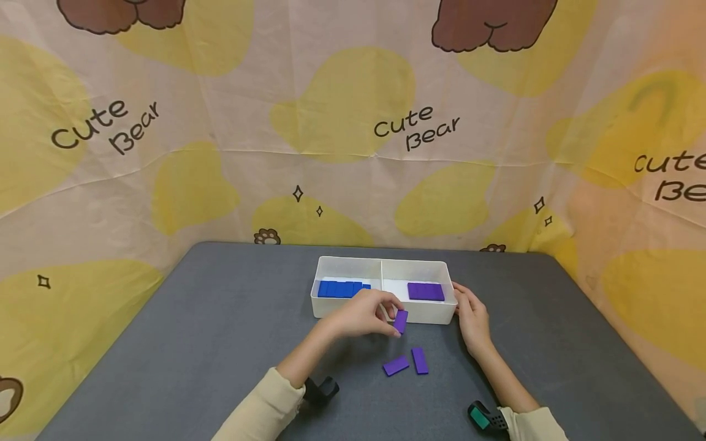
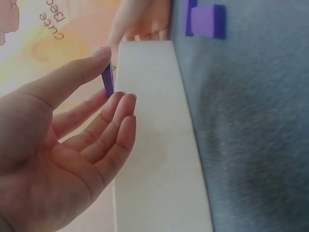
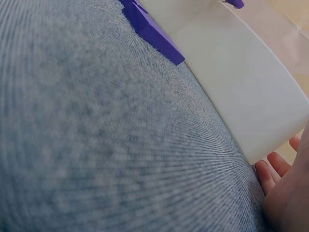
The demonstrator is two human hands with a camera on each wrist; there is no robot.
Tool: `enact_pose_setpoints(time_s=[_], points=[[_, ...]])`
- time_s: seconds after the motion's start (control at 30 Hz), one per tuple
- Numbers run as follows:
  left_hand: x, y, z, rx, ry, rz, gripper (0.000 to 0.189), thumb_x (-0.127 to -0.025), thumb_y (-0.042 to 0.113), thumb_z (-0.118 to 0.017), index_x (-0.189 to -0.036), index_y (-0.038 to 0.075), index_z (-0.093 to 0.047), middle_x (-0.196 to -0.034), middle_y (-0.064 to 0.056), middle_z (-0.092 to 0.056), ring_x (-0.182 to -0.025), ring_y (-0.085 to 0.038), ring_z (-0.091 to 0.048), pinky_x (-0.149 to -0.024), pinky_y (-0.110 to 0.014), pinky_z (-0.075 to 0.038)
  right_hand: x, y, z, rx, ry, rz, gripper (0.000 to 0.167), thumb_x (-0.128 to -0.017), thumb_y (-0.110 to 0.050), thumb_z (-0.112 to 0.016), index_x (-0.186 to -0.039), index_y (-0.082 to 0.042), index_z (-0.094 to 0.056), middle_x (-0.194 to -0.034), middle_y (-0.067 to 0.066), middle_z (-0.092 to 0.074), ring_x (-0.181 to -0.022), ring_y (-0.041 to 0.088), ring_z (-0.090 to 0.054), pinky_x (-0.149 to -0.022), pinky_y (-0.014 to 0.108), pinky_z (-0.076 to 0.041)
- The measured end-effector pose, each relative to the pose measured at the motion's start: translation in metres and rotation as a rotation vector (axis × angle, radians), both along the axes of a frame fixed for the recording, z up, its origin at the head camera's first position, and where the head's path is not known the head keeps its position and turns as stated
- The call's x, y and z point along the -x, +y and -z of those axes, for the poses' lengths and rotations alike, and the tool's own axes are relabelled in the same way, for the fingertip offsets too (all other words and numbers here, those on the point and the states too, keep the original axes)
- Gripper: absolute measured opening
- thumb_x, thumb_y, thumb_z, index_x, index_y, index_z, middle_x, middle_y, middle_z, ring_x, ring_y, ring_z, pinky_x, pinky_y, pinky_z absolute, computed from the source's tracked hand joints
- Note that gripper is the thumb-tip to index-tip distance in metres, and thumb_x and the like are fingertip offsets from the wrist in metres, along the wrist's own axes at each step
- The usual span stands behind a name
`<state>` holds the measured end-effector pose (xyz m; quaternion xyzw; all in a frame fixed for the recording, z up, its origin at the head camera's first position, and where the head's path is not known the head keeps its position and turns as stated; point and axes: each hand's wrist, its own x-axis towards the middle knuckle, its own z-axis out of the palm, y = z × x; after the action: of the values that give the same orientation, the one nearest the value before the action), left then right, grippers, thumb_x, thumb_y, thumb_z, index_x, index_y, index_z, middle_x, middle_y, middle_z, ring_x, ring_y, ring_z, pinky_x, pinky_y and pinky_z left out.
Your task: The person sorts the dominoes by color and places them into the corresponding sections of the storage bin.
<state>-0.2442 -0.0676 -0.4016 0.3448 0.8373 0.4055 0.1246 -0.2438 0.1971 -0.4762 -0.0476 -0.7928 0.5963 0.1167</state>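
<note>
Between thumb and fingers, my left hand (image 1: 361, 313) pinches a small purple domino-like block (image 1: 401, 321), held up in front of the white two-compartment box (image 1: 427, 313). In the left wrist view, the same block (image 2: 107, 79) shows edge-on between thumb and index finger, beside the box wall (image 2: 154, 145). My right hand (image 1: 472, 318) rests against the box's right end, fingers (image 3: 277, 164) at its lower corner. Purple blocks (image 1: 426, 291) lie side by side in the right compartment, and blue blocks (image 1: 339, 289) form a row in the left one.
Two loose purple blocks, one slanted (image 1: 396, 365) and one more upright (image 1: 420, 361), lie on the grey table (image 1: 220, 343) in front of the box. Behind the table hangs a patterned cloth (image 1: 342, 122). Both wrists wear dark bands.
</note>
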Motion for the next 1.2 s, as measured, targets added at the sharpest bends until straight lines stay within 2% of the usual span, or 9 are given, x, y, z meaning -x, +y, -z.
enact_pose_setpoints(time_s=[0.27,0.53,0.73,0.97,1.07,1.2], points=[[0.009,0.001,-0.014,0.01,0.028,-0.043,0.043,-0.084,0.015,-0.089,-0.121,0.003,-0.072,-0.096,-0.005,-0.069,-0.078,-0.004,-0.065,-0.072,-0.02,-0.053,0.0,0.001,0.001,0.005,0.006,0.01,0.048,-0.114,-0.029,-0.039,-0.149,-0.002,-0.057,-0.15,0.021,-0.059,-0.115,0.009,-0.059,-0.085,0.006,-0.046],[0.024,0.002,-0.017,-0.003,0.039,-0.105,0.044,-0.085,0.018,-0.089,-0.123,0.003,-0.072,-0.094,-0.002,-0.068,-0.078,-0.01,-0.066,-0.069,-0.023,-0.052,-0.002,0.002,0.001,0.002,-0.004,-0.001,0.05,-0.115,-0.03,-0.036,-0.152,-0.002,-0.055,-0.153,0.021,-0.056,-0.13,0.03,-0.056,-0.085,0.005,-0.044],[0.034,0.006,-0.017,-0.009,0.052,-0.15,0.045,-0.084,0.018,-0.089,-0.123,0.002,-0.072,-0.092,-0.003,-0.065,-0.071,-0.01,-0.06,-0.065,-0.021,-0.047,-0.002,0.002,0.001,0.001,-0.003,0.004,0.049,-0.115,-0.03,-0.036,-0.151,-0.003,-0.056,-0.152,0.02,-0.057,-0.129,0.028,-0.056,-0.086,0.006,-0.045],[0.044,0.009,-0.011,-0.004,0.086,-0.201,0.044,-0.083,0.018,-0.09,-0.122,0.004,-0.074,-0.086,-0.003,-0.061,-0.066,-0.009,-0.048,-0.059,-0.02,-0.039,-0.002,0.001,0.001,0.005,-0.012,0.002,0.05,-0.115,-0.03,-0.036,-0.152,-0.003,-0.055,-0.154,0.02,-0.056,-0.133,0.029,-0.056,-0.086,0.004,-0.044],[0.047,0.009,-0.008,-0.002,0.085,-0.239,0.044,-0.082,0.018,-0.091,-0.121,0.004,-0.075,-0.091,-0.01,-0.064,-0.071,-0.012,-0.048,-0.06,-0.022,-0.038,-0.002,0.0,0.0,0.005,-0.005,0.0,0.05,-0.115,-0.03,-0.036,-0.152,-0.002,-0.055,-0.154,0.021,-0.056,-0.133,0.031,-0.056,-0.085,0.004,-0.044],[0.05,0.01,-0.006,0.014,0.09,-0.285,0.043,-0.081,0.02,-0.092,-0.12,0.006,-0.077,-0.106,-0.02,-0.068,-0.089,-0.019,-0.053,-0.067,-0.025,-0.04,-0.002,0.0,-0.001,-0.004,-0.003,0.0,0.05,-0.115,-0.03,-0.036,-0.151,-0.002,-0.055,-0.154,0.021,-0.056,-0.133,0.033,-0.056,-0.085,0.004,-0.044]])
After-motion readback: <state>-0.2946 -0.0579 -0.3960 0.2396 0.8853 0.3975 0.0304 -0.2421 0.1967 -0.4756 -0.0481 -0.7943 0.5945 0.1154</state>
